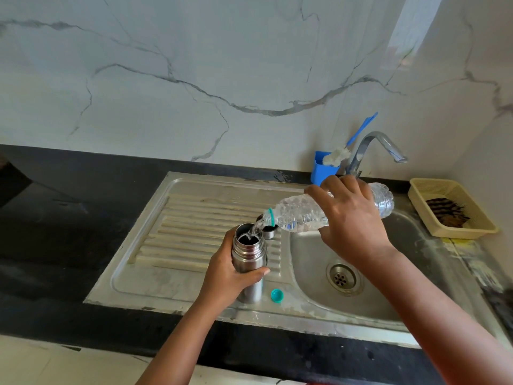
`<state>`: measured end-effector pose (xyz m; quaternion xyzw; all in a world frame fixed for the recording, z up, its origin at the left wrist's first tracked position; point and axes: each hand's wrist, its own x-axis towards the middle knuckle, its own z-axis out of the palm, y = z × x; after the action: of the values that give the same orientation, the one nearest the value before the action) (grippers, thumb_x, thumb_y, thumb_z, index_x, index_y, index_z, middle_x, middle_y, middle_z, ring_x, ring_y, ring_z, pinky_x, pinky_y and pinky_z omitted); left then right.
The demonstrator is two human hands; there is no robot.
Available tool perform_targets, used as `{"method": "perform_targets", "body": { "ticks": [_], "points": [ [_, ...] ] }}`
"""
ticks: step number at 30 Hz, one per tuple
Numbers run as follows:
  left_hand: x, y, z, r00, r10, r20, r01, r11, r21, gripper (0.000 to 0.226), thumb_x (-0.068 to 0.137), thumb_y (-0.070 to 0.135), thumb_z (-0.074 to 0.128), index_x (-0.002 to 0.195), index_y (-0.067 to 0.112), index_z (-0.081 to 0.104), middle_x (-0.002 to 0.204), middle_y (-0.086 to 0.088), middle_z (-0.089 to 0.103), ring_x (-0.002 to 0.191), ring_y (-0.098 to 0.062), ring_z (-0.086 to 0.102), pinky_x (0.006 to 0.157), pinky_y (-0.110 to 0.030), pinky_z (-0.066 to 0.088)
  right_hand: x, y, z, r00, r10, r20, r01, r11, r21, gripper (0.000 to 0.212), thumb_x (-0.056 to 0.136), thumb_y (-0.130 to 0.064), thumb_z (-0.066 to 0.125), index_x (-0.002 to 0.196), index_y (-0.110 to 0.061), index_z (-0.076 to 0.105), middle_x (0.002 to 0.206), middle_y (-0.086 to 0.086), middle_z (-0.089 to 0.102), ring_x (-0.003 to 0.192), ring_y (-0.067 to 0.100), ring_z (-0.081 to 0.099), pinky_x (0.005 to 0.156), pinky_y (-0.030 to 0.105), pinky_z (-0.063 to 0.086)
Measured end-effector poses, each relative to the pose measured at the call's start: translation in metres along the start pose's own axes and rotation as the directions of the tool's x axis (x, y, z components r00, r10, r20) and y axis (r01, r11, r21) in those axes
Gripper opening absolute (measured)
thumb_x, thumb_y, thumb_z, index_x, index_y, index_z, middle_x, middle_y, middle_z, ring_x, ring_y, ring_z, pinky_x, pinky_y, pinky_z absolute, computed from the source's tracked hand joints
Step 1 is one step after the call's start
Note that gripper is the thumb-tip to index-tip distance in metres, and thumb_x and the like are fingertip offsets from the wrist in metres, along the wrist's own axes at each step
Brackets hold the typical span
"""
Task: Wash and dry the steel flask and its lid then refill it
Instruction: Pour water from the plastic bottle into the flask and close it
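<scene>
Left grip: left hand wrapped round the body of the steel flask, thumb across its front; flask upright, mouth uncapped, base on the drainboard.
Right grip: right hand clasped over the middle of a clear plastic bottle, tipped with its neck low and just above the flask mouth.
Between the grips: a stream of water running from the bottle neck into the flask.
Behind the flask mouth: the flask's lid, steel, standing on the drainboard, partly hidden by the bottle neck.
Beside the flask base, right: teal bottle cap, lying apart from the bottle.
Below the right hand: sink basin with drain.
Beyond the right hand: tap; blue holder with a bottle brush.
Far right of the bottle: cream basket holding a dark scrubber.
Surround: black counter, marble-patterned wall.
</scene>
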<state>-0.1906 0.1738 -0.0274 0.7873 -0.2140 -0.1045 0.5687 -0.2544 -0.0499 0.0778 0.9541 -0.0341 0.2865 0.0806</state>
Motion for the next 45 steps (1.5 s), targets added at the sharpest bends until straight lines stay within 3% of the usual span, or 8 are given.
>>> {"method": "perform_targets", "body": {
  "ticks": [11,19,25,30,41,45],
  "points": [
    [0.0005,-0.0035,0.0007,1.000,0.005,0.000,-0.005,1.000,-0.009,0.079,0.064,0.019,0.093,0.121,0.048,0.047,0.110,0.027,0.066,0.102,0.000,0.066,0.083,-0.016,0.052,0.0026,-0.0044,0.0027,0.999,-0.011,0.052,0.012,0.999,-0.030,0.064,0.052,0.003,0.073,0.113,-0.015,0.063,0.101,0.010,0.057,0.090,0.034,0.052,0.087,0.053,0.045],
    [0.0006,-0.0034,0.0006,1.000,0.007,0.002,-0.007,1.000,-0.012,0.079,0.064,0.018,0.093,0.121,0.048,0.046,0.109,0.029,0.066,0.102,0.002,0.065,0.081,-0.011,0.051,0.0032,-0.0078,0.0047,0.999,-0.033,0.042,0.035,0.998,-0.044,0.063,0.050,0.006,0.071,0.109,-0.016,0.063,0.099,0.009,0.057,0.091,0.034,0.052,0.091,0.054,0.044],
    [0.0012,-0.0051,0.0008,1.000,0.013,0.003,-0.013,1.000,-0.017,0.079,0.064,0.021,0.093,0.121,0.050,0.046,0.112,0.025,0.067,0.104,-0.002,0.066,0.085,-0.018,0.053,0.0032,-0.0096,0.0063,0.998,-0.044,0.043,0.047,0.997,-0.059,0.064,0.051,0.006,0.071,0.110,-0.017,0.062,0.100,0.009,0.057,0.092,0.033,0.052,0.092,0.053,0.043],
    [0.0005,-0.0038,0.0001,1.000,0.022,0.001,-0.022,1.000,-0.010,0.080,0.065,0.017,0.092,0.122,0.048,0.045,0.109,0.030,0.066,0.102,0.003,0.065,0.080,-0.009,0.049,0.0030,-0.0095,0.0067,0.999,-0.047,0.024,0.049,0.997,-0.061,0.064,0.048,0.007,0.070,0.107,-0.016,0.064,0.098,0.009,0.057,0.090,0.034,0.052,0.093,0.054,0.043],
    [0.0021,-0.0072,0.0008,1.000,0.031,0.000,-0.031,0.999,-0.011,0.080,0.064,0.021,0.093,0.124,0.046,0.046,0.111,0.022,0.068,0.103,-0.002,0.066,0.084,-0.017,0.053,0.0062,-0.0083,0.0060,0.997,-0.067,0.037,0.070,0.995,-0.077,0.063,0.050,0.006,0.071,0.109,-0.017,0.063,0.100,0.008,0.057,0.092,0.033,0.051,0.094,0.055,0.043],
    [0.0023,-0.0065,0.0008,1.000,0.031,0.002,-0.031,0.999,-0.011,0.080,0.065,0.019,0.092,0.123,0.047,0.046,0.111,0.024,0.067,0.103,-0.002,0.066,0.081,-0.012,0.051,0.0080,-0.0068,0.0058,0.997,-0.072,0.004,0.072,0.994,-0.081,0.063,0.049,0.009,0.070,0.107,-0.016,0.064,0.098,0.010,0.057,0.090,0.035,0.051,0.092,0.057,0.045]
  ]
}}
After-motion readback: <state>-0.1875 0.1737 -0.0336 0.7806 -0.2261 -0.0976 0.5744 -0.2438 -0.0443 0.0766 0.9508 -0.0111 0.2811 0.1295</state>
